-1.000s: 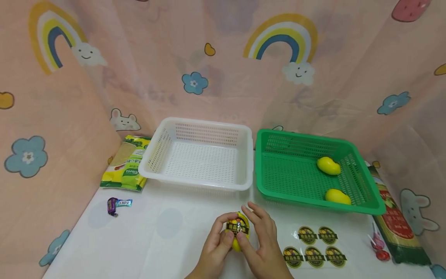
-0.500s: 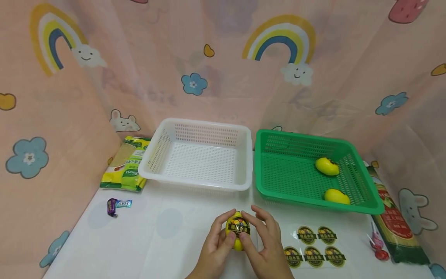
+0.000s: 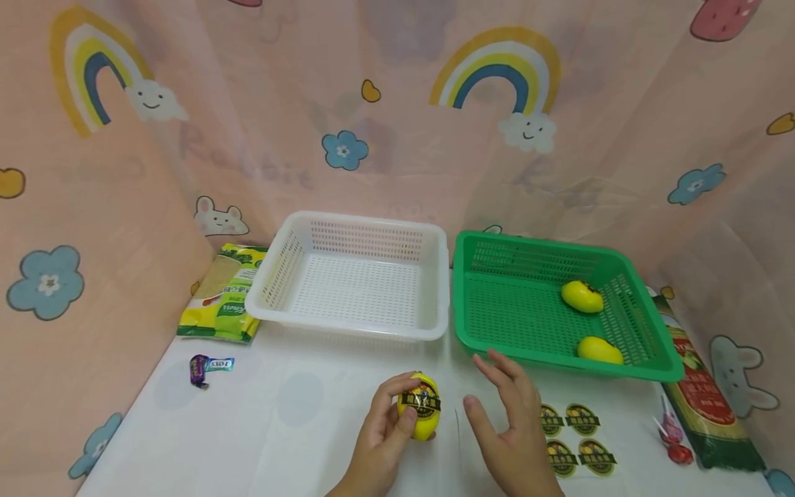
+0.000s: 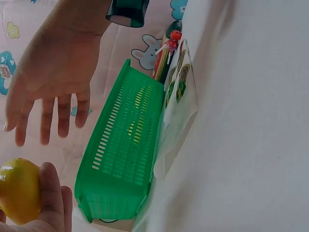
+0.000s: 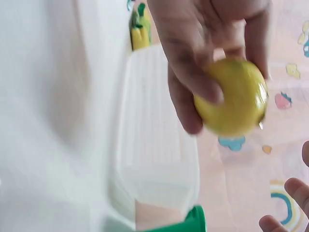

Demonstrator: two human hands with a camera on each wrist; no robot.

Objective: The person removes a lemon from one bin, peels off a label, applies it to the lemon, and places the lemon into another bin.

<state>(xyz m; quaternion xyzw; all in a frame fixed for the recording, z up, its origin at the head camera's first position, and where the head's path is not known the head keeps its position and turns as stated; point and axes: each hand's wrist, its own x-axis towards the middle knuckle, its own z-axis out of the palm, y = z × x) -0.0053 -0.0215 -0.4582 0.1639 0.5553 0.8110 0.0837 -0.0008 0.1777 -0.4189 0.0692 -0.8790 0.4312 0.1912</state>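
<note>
A yellow lemon (image 3: 425,422) with a dark oval fruit sticker (image 3: 421,399) on its upper face is gripped by my left hand (image 3: 380,436), thumb on the near side and fingers around the far side. In the right wrist view the lemon (image 5: 234,104) shows glossy between those fingers. My right hand (image 3: 514,429) is apart from it, fingers spread and holding nothing, beside a clear sheet of similar stickers (image 3: 582,420) that it partly covers. Two more lemons (image 3: 582,297) lie in the green basket (image 3: 497,352).
Left of the green basket stands a white basket (image 3: 348,327). A yellow-green food packet (image 3: 219,297) leans near it, with small wrapped candies (image 3: 208,366) in front. At the far right lie lollipops (image 3: 675,442) and a long red-green packet (image 3: 708,400).
My right hand has let go of the lemon and moved right, over part of the sticker sheet. The left hand keeps hold of the lemon, which has turned slightly.
</note>
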